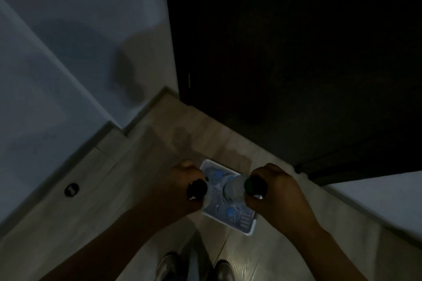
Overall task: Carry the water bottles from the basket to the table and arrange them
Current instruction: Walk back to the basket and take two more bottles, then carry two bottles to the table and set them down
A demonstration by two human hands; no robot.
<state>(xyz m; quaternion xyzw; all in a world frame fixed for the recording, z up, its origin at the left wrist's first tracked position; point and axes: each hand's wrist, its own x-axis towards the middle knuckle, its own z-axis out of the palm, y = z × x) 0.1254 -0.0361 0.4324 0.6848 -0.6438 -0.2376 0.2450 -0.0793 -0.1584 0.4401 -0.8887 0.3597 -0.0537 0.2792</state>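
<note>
A white plastic basket stands on the floor below me, with several clear water bottles with blue caps inside. My left hand grips the neck of a dark-capped bottle above the basket's left side. My right hand grips a second clear bottle with a dark cap over the basket's middle. Both bottles hang just above the basket. The scene is dim and slightly blurred.
A dark door fills the upper right. Pale walls run along the left, with a skirting edge and a round floor stopper. My shoes stand on the light wooden floor just before the basket.
</note>
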